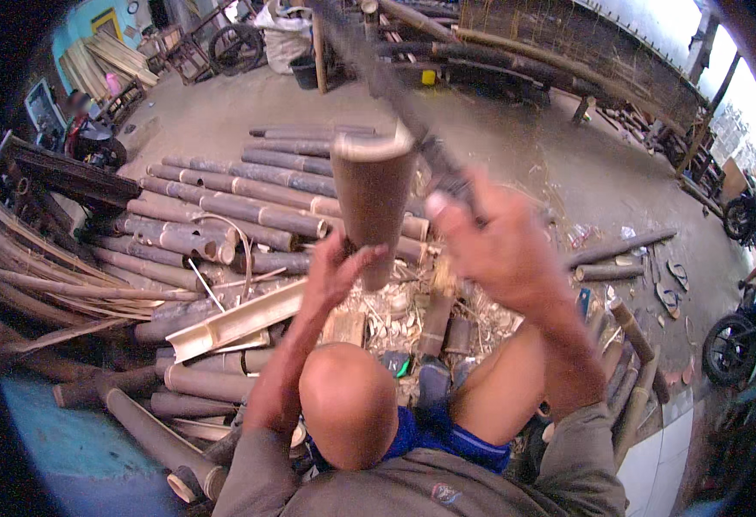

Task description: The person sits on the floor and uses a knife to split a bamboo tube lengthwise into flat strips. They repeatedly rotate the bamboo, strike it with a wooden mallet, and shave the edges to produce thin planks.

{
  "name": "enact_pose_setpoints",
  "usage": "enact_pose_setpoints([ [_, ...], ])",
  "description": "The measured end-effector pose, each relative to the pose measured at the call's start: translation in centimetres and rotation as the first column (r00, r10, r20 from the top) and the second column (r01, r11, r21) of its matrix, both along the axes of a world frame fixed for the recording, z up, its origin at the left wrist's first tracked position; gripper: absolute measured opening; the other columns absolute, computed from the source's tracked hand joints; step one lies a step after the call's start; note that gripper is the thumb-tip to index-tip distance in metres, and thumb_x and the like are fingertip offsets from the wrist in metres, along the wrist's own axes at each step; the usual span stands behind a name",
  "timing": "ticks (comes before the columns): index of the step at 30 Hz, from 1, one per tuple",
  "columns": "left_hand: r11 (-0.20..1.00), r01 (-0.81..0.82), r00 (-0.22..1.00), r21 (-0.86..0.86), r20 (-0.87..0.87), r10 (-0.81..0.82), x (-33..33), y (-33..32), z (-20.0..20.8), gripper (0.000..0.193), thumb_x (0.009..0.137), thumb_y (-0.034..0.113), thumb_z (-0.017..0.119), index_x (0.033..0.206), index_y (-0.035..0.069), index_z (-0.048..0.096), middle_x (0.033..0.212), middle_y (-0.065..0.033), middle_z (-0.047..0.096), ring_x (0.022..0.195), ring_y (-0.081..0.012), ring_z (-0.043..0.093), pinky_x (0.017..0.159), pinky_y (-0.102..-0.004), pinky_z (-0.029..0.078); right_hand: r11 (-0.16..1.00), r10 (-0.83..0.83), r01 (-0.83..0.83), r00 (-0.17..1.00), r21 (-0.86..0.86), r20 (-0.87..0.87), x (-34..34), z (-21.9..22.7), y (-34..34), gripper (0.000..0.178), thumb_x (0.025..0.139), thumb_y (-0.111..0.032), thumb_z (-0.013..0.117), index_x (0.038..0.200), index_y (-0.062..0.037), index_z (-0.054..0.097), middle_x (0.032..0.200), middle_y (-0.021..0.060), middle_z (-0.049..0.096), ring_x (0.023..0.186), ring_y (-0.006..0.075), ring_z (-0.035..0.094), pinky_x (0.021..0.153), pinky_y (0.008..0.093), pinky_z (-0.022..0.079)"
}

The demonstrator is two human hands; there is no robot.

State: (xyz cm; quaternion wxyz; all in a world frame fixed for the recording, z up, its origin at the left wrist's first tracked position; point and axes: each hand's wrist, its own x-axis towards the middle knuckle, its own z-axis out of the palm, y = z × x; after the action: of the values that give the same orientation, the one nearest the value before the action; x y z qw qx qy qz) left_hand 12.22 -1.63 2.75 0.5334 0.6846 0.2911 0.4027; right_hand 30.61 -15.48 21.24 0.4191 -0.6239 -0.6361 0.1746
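Observation:
A thick brown bamboo tube (pixel 372 194) stands nearly upright in front of me, its pale cut rim at the top. Around its lower side curl the fingers of my left hand (pixel 337 265). My right hand (pixel 499 237), smeared by motion, is closed on the handle of a machete. The dark machete blade (pixel 395 103) slants up to the left from my fist, passing close by the tube's top rim. Whether the edge touches the bamboo I cannot tell. Pale shavings (pixel 387 323) cover the ground below my hands. A split bamboo half (pixel 240 320) lies beside my left forearm.
Many bamboo poles (pixel 249 194) lie in rows ahead and to the left. Bent bamboo strips (pixel 59 280) pile up at far left. Sandals (pixel 671 289) and a motorbike (pixel 740 340) are at right. A white sack (pixel 285 39) and dark bucket (pixel 306 72) stand at the back.

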Motion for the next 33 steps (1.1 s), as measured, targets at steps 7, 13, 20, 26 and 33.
enact_pose_setpoints([
  [7, 0.846, -0.363, 0.889, 0.391, -0.127, 0.44, -8.0, 0.4, 12.4, 0.034, 0.09, 0.023, 0.075, 0.112, -0.002, 0.068, 0.103, -0.0118, 0.072, 0.096, -0.0182, 0.066, 0.088, -0.0336, 0.052, 0.971, 0.169, -0.13, 0.967, -0.203, 0.191, 2.0, -6.3, 2.9, 0.036, 0.095, -0.033, 0.058, 0.103, 0.0025, 0.058, 0.071, 0.0241, 0.058, 0.065, 0.0352, 0.058, 0.064, 0.047, 0.045],
  [13, 0.334, -0.43, 0.862, 0.839, 0.272, 0.427, -0.6, 3.6, 21.3, 0.021, 0.09, 0.022, 0.074, 0.095, 0.003, 0.07, 0.09, -0.0113, 0.071, 0.08, -0.0207, 0.067, 0.077, -0.0331, 0.051, 0.974, 0.162, -0.118, 0.958, -0.192, 0.237, 1.9, -6.1, 3.3, 0.034, 0.095, -0.033, 0.058, 0.099, 0.001, 0.059, 0.074, 0.0253, 0.059, 0.066, 0.0358, 0.057, 0.065, 0.0472, 0.045],
  [20, 0.44, -0.085, 0.738, 0.894, -0.24, 0.63, 0.6, 7.8, 25.8, 0.05, 0.099, 0.054, 0.049, 0.101, 0.01, 0.072, 0.086, -0.0201, 0.069, 0.084, -0.0371, 0.069, 0.08, -0.0488, 0.054, 0.97, 0.23, -0.197, 0.934, -0.142, 0.274, 1.6, 0.4, 1.9, 0.038, 0.092, -0.037, 0.064, 0.096, 0.0003, 0.059, 0.07, 0.0237, 0.06, 0.062, 0.0361, 0.058, 0.062, 0.0459, 0.047],
  [26, 0.709, -0.087, 0.49, 0.7, -0.59, 0.642, 0.0, 9.4, 7.9, 0.028, 0.092, 0.029, 0.056, 0.1, 0.006, 0.07, 0.101, -0.0216, 0.07, 0.095, -0.0434, 0.067, 0.082, -0.0531, 0.053, 0.975, 0.194, -0.118, 0.86, -0.187, 0.472, 1.8, -20.0, 7.7, 0.041, 0.085, -0.043, 0.067, 0.093, -0.003, 0.071, 0.079, 0.0246, 0.068, 0.079, 0.0432, 0.068, 0.07, 0.052, 0.054],
  [33, 0.566, -0.016, 0.447, 0.825, -0.5, 0.742, -3.8, 10.0, 10.3, 0.024, 0.09, 0.031, 0.062, 0.092, 0.01, 0.073, 0.092, -0.0187, 0.071, 0.087, -0.0389, 0.068, 0.074, -0.0503, 0.054, 0.966, 0.238, -0.163, 0.863, -0.201, 0.445, 0.5, -13.9, 6.9, 0.037, 0.084, -0.04, 0.069, 0.091, -0.0039, 0.071, 0.079, 0.0218, 0.069, 0.076, 0.041, 0.068, 0.07, 0.0505, 0.055],
])
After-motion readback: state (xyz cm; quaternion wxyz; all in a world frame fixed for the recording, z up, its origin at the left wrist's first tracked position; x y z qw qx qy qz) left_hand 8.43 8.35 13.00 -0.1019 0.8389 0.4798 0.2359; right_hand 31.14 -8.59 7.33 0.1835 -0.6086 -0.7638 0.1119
